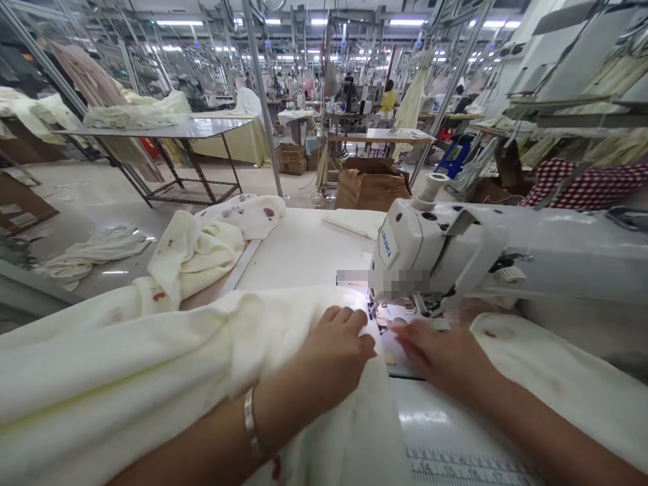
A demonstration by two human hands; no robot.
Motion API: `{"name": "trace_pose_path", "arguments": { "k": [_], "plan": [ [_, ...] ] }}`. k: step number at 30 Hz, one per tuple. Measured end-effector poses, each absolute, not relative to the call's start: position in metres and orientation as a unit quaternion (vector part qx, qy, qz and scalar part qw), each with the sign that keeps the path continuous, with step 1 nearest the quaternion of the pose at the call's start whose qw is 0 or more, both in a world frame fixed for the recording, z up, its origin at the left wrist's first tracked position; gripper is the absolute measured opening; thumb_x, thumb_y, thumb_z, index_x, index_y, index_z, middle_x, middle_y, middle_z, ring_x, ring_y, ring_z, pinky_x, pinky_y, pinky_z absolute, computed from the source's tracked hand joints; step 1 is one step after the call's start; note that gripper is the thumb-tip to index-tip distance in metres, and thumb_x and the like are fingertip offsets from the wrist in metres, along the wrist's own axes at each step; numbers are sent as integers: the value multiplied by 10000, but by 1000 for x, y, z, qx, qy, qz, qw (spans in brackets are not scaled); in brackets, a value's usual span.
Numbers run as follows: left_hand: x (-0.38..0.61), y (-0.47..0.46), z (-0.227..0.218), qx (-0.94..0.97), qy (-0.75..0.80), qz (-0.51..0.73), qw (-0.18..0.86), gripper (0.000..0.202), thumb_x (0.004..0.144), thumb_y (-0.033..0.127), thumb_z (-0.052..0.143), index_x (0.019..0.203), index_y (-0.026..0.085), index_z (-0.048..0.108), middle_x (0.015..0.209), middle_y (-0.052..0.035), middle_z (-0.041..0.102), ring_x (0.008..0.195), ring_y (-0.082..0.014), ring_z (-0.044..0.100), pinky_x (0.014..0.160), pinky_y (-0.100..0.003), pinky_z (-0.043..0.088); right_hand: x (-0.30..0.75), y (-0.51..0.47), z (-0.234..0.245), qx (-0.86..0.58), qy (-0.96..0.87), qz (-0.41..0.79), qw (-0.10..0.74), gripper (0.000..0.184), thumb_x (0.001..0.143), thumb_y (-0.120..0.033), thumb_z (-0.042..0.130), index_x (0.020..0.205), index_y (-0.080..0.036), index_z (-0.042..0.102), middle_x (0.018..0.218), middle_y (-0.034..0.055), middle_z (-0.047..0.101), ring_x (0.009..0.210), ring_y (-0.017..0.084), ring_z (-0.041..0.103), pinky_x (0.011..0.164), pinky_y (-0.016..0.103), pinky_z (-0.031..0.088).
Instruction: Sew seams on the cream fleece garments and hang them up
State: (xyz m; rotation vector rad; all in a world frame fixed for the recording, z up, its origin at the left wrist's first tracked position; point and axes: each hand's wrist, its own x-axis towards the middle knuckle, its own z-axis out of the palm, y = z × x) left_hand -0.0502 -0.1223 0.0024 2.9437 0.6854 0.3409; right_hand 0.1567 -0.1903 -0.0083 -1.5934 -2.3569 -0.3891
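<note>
Beside the sewing machine (486, 250), my left hand (337, 351) presses, loosely curled, on soft, limp cloth (152, 358), best pinched at its edge, while my right hand (440, 354) lies flat, holding nothing.

The right hand (445, 358) is blurred (fingertips (405, 332) most).

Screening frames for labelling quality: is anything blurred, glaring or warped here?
Head view: the wide lens splays the grey metal poles outward; the right hand is motion-blurred beside the white sewing machine, whose head carries a pixelated band; ceiling strip lights are blown out; the left hand on the cream cloth is sharp.
</note>
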Motion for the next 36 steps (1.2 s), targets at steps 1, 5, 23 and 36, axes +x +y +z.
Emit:
{"name": "trace_pose_path", "arguments": {
  "k": [1,5,23,36],
  "plan": [
    [-52,-128,4,968,223,103,53,142,895,248,483,813,190,584,926,-40,572,864,-209,515,771,-375,393,150,-199,-8,-519,-835,-117,140,291,916,-220,331,949,-221,621,622,2,592,511,135,503,492,264,300],
    [-54,-145,9,974,210,77,23,119,857,273,546,857,158,576,830,-45,551,762,-210,491,710,-385,392,127,-230,-8,-421,-892,-52,157,252,884,-111,351,952,-176,585,594,-17,524,504,139,433,484,293,262],
    [-46,-138,-2,970,199,134,38,122,805,92,490,721,166,539,798,-31,554,734,-184,491,687,-348,437,142,-220,-4,-499,-854,-46,138,271,891,-141,335,964,-191,591,612,-4,550,526,141,454,500,292,221],
    [-49,-135,-13,931,242,219,161,152,844,128,443,781,154,579,813,-35,571,774,-172,487,715,-328,439,144,-211,-4,-525,-850,-12,42,239,806,-106,415,949,-226,564,607,-27,519,521,143,448,507,282,146]
  ]
}}
